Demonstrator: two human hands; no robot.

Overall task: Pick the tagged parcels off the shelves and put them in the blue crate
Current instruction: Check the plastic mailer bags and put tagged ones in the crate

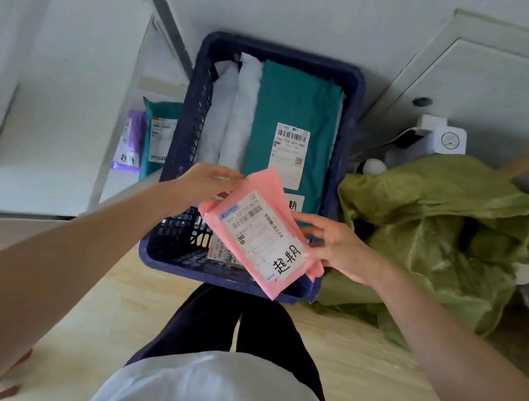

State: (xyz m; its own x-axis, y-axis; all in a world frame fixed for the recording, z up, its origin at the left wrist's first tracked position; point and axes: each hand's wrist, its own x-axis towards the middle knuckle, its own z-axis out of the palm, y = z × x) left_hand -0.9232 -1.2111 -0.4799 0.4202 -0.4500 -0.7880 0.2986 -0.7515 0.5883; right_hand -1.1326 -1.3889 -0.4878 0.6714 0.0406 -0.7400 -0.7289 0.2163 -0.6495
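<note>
A pink parcel point(261, 234) with a white shipping label and a handwritten tag hangs over the near end of the blue crate point(181, 127). My left hand point(204, 185) grips its far left edge. My right hand point(338, 244) holds its right edge between thumb and fingers. Inside the crate lie a teal parcel point(293, 109) with a label, two white parcels point(235, 111) and a small labelled parcel point(223, 252) partly hidden under the pink one.
On the white shelf point(66, 104) at left stand a teal parcel point(159, 131) and a purple tagged parcel point(128, 143). A crumpled green bag point(438, 235) lies right of the crate on the wooden floor point(352, 365). My legs stand just before the crate.
</note>
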